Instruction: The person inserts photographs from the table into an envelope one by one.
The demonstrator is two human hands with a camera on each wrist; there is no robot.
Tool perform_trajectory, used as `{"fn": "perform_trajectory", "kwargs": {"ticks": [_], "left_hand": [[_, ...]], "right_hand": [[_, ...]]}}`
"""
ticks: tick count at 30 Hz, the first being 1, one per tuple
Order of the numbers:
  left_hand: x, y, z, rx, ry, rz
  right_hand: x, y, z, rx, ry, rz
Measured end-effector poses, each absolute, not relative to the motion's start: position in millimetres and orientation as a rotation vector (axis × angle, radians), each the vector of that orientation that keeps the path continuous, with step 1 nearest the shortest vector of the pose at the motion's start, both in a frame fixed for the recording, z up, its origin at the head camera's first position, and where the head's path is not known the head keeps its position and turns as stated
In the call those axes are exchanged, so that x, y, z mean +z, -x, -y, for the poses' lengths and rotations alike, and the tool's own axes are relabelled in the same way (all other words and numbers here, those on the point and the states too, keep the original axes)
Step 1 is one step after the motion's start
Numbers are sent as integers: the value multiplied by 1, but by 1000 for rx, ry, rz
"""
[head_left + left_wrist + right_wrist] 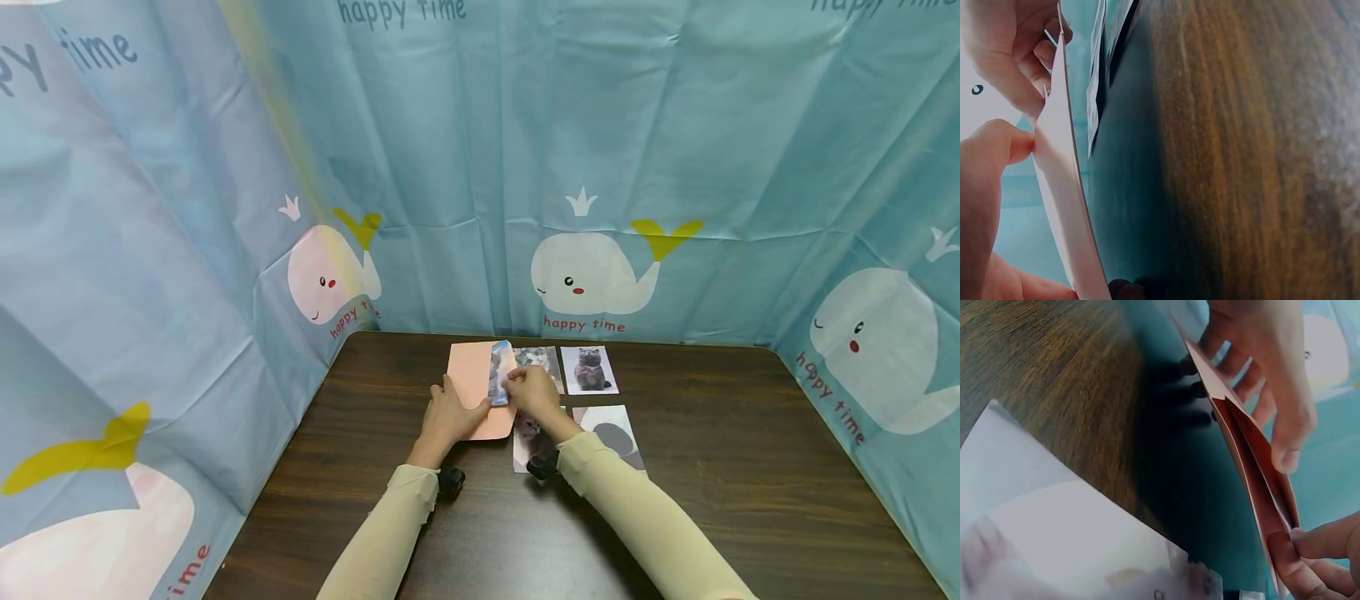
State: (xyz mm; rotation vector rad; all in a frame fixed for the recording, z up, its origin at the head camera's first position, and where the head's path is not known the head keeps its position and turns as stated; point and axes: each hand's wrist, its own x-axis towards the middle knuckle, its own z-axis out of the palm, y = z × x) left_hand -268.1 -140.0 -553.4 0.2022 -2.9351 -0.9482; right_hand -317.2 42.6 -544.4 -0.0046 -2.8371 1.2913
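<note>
A pink paper envelope (467, 375) lies tilted up off the table, its two layers parted along the side in the right wrist view. A narrow strip of a blue picture card (498, 373) with a cat on it shows near its right edge. My left hand (447, 412) grips the envelope from the left, thumb (1290, 456) on top and fingers behind. My right hand (536, 392) pinches at the card's right edge, thumb (1322, 540) above and a finger in the opening. The card's left part is hidden by the envelope.
A grey cat picture (590, 371) lies at the back right. Beside it is another cat picture (551, 360), partly behind my right hand. Nearer lie a tabby cat picture (522, 450) and a white-and-grey picture (611, 429), under my right forearm. A whale-print curtain (465, 275) surrounds the brown table (735, 467).
</note>
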Motion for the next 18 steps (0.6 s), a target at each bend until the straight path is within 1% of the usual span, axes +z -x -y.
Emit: {"fn": "perform_trajectory", "kwargs": {"ticks": [18], "left_hand": [[-553,268,139,-930,-206,2926]], "right_hand": [[-548,318,-24,1189,-18,2826]]}}
